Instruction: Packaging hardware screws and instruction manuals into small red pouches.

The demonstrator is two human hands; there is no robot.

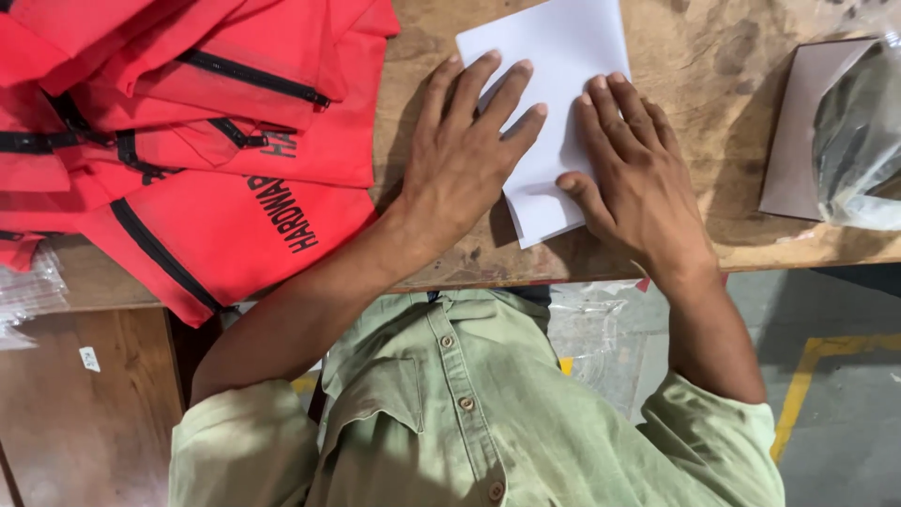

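A white sheet of paper (554,56) lies on the worn wooden table (713,75). My left hand (465,155) rests flat on the paper's left side, fingers spread. My right hand (638,178) presses flat on its right side, the thumb near the paper's lower corner. Both palms lie open on the sheet and neither grips it.
A pile of red fabric pieces (197,122) with black zippers and black lettering covers the table's left part. At the right edge sits a grey card (798,131) under a clear plastic bag (859,141). More clear plastic (28,291) lies at the far left.
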